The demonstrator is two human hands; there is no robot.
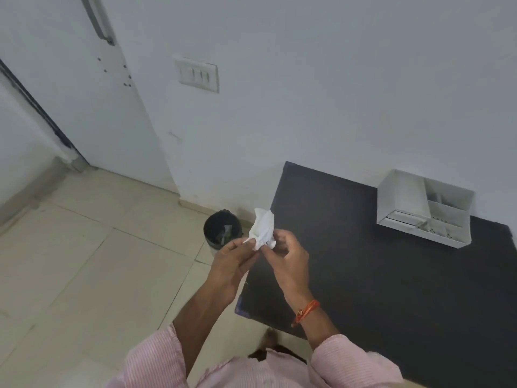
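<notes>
Two hands meet in mid-air over the near left corner of a dark matte table [391,275], sharing a crumpled white tissue [263,229] — soft, creased, bunched into a loose upright wad. The left hand [230,264] pinches its lower edge between thumb and curled fingers, and the right hand [288,259] grips the lower right side with fingers curled in; a braided orange thread [306,312] circles that wrist. Striped pink sleeves cover both forearms. Beyond the tissue, on pale glossy floor tiles, stands a round black bin [221,229] — open-topped, with scraps inside. A white boxy organiser [425,208] with compartments sits on the table against the wall.
</notes>
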